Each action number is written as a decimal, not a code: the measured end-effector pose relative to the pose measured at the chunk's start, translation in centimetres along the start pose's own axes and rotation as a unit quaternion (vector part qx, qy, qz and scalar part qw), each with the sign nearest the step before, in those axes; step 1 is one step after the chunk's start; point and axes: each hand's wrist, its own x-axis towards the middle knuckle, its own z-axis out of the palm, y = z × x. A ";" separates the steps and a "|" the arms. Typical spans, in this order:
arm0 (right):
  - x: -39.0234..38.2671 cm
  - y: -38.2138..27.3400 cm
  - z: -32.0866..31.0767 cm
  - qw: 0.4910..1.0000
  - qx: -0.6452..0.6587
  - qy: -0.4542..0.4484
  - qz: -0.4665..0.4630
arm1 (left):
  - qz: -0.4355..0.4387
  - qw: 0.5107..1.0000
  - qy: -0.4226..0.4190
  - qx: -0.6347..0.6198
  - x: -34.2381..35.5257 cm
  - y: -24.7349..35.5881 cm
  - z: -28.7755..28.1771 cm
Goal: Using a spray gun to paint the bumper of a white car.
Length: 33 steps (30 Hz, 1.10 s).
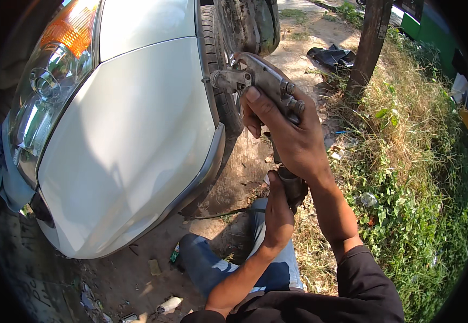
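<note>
A worn metal spray gun [266,81] is gripped in my right hand [293,129], the fingers wrapped round its body. Its round nozzle points left, close to the edge of the pale car bumper [120,145]. Below, my left hand [279,215] is closed round a dark metal cup [292,183]. My right wrist partly covers the cup, so I cannot tell whether it is joined to the gun. A thin dark hose [226,214] runs behind my left hand from the left.
The headlight [45,86] with its orange lamp is at upper left. Behind the gun is a tire [210,32]. A post [371,43] and a black plastic sheet [331,56] stand beyond grass [406,188]. A pale bottle [169,305] lies on the dirt near my jeans.
</note>
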 end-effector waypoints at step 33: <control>-5.6 3.8 -0.9 0.996 0.041 0.020 0.074 | -0.035 0.997 0.054 0.046 -4.2 -5.8 -3.2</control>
